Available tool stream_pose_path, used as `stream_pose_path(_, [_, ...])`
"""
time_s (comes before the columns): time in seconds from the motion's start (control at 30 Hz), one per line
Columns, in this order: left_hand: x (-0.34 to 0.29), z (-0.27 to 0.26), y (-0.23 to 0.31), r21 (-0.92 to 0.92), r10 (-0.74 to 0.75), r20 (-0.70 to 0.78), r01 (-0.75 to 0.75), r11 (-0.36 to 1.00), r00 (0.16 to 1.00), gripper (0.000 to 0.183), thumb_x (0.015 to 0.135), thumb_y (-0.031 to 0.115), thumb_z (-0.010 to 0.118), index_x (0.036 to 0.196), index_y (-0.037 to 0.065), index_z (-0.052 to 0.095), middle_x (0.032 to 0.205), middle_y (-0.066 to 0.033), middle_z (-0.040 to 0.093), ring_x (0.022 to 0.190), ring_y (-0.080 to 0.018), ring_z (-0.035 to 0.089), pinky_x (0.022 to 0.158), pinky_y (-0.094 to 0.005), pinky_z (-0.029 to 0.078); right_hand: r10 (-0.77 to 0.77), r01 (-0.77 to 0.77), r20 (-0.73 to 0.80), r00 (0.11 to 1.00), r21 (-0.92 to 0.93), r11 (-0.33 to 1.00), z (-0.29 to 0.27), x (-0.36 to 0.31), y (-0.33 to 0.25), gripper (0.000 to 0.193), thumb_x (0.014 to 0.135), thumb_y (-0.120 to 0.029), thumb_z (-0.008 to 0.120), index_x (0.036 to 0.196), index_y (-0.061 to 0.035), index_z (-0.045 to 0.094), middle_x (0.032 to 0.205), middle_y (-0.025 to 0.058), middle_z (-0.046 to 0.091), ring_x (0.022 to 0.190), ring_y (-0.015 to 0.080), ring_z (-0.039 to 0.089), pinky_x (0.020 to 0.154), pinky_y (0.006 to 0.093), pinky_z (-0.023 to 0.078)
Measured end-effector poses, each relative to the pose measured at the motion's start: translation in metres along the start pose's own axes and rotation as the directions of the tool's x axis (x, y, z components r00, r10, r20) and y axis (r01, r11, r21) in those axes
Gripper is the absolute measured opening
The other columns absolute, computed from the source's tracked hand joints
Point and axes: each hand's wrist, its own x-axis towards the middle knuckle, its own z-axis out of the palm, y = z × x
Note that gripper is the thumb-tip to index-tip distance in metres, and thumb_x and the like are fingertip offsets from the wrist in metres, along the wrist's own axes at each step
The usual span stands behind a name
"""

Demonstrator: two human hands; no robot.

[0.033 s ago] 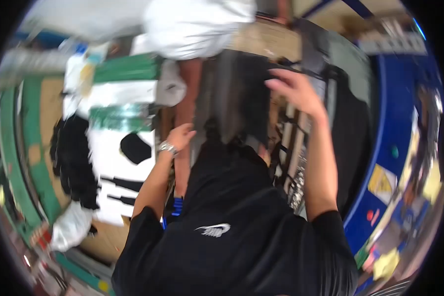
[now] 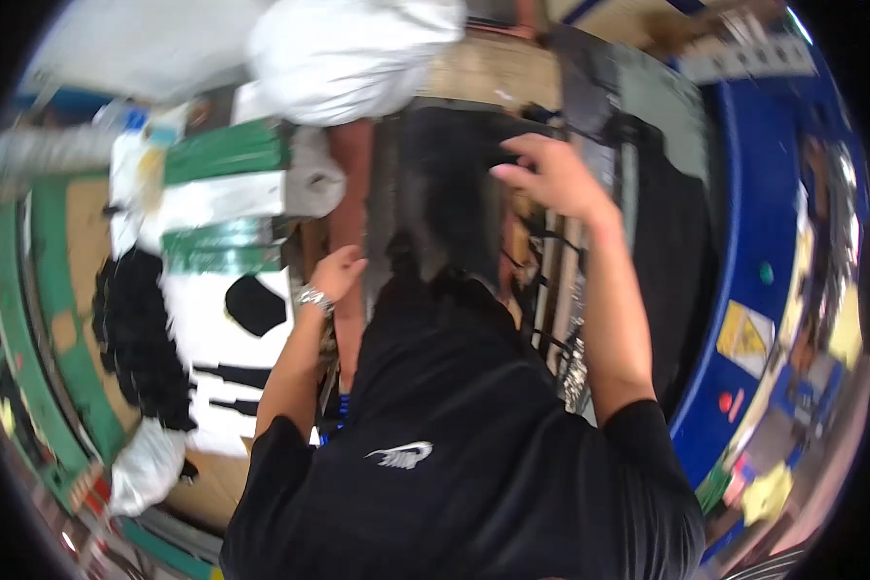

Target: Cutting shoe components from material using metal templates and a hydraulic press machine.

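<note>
My right hand (image 2: pixel 551 174) hovers at the upper right edge of a dark, flat, sheet-like piece (image 2: pixel 445 184) in front of my body. Its thumb and fingers are apart, with nothing plainly held; whether the fingertips touch the piece I cannot tell. My left hand (image 2: pixel 338 273), with a metal watch (image 2: pixel 315 298) on its wrist, is over a reddish-brown beam (image 2: pixel 350 193) left of the dark piece. Those fingers are loosely bent and apart, with no object seen in them. The lower end of the dark piece merges with my black clothing.
On the left, a white surface (image 2: pixel 203 416) bears black cut pieces (image 2: pixel 257 305) beside a black fuzzy pile (image 2: pixel 140 333). A stuffed white sack (image 2: pixel 353 58) stands ahead. Black cloth (image 2: pixel 662 232) hangs at the right, next to a blue frame (image 2: pixel 754 203).
The whole view has shifted slightly, so most things sit further left. The dark piece was smeared by motion before and now looks flatter and steadier. Both hands keep about the same pose.
</note>
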Motion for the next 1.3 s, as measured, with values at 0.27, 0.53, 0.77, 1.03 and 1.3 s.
stream_pose_path(0.27, [-0.021,0.013,-0.007,-0.025,-0.046,-0.027,0.045,0.999,0.999,0.043,0.092,0.03,0.07,0.127,0.004,0.064,0.102,-0.0147,0.074,0.097,-0.0253,0.071,0.086,-0.0359,0.055,0.196,-0.357,-0.6,0.776,-0.16,0.92,-0.014,-0.1,0.139,0.034,0.089,-0.024,0.074,0.111,0.0012,0.07,0.106,0.018,0.071,0.098,0.0336,0.068,0.09,0.0408,0.053])
stream_pose_path(0.53, [-0.076,0.067,-0.007,0.022,-0.159,0.005,0.159,0.987,0.987,0.044,0.099,0.033,0.063,0.132,0.002,0.06,0.106,-0.0094,0.072,0.091,-0.0143,0.067,0.082,-0.0318,0.053,0.016,-0.313,-0.561,0.827,-0.437,0.844,-0.065,-0.105,0.266,0.052,0.102,-0.04,0.055,0.132,0.0023,0.058,0.127,0.0262,0.06,0.118,0.0438,0.056,0.102,0.0481,0.044])
stream_pose_path(0.77, [-0.141,0.107,-0.061,-0.327,-0.38,-0.24,0.294,0.898,0.893,0.044,0.1,0.032,0.061,0.131,0.0,0.061,0.107,-0.0101,0.073,0.091,-0.0159,0.069,0.081,-0.0323,0.054,0.219,-0.462,-0.481,0.849,-0.476,0.748,-0.043,-0.068,0.28,0.066,0.104,-0.057,0.04,0.153,-0.0126,0.041,0.157,0.014,0.04,0.143,0.0397,0.036,0.112,0.0599,0.032])
stream_pose_path(1.03, [-0.11,0.088,-0.124,-0.74,-0.564,-0.19,0.261,0.62,0.804,0.033,0.099,0.021,0.058,0.124,0.0,0.064,0.085,-0.0076,0.072,0.071,-0.0131,0.067,0.067,-0.0309,0.054,-0.284,-0.156,-0.675,0.681,-0.513,0.844,-0.029,-0.027,0.156,0.039,0.095,-0.025,0.071,0.12,0.0041,0.065,0.123,0.0231,0.064,0.111,0.0404,0.062,0.095,0.044,0.051])
stream_pose_path(1.3, [-0.06,0.024,-0.151,-0.8,-0.531,-0.316,0.08,0.595,0.786,0.029,0.101,0.016,0.057,0.124,-0.002,0.063,0.08,-0.0058,0.07,0.067,-0.01,0.063,0.061,-0.0285,0.049,-0.261,0.253,0.077,0.962,0.103,0.962,0.17,0.164,-0.102,0.038,0.095,-0.018,0.07,0.127,-0.0001,0.063,0.11,0.0141,0.071,0.093,0.0191,0.069,0.084,0.0307,0.053])
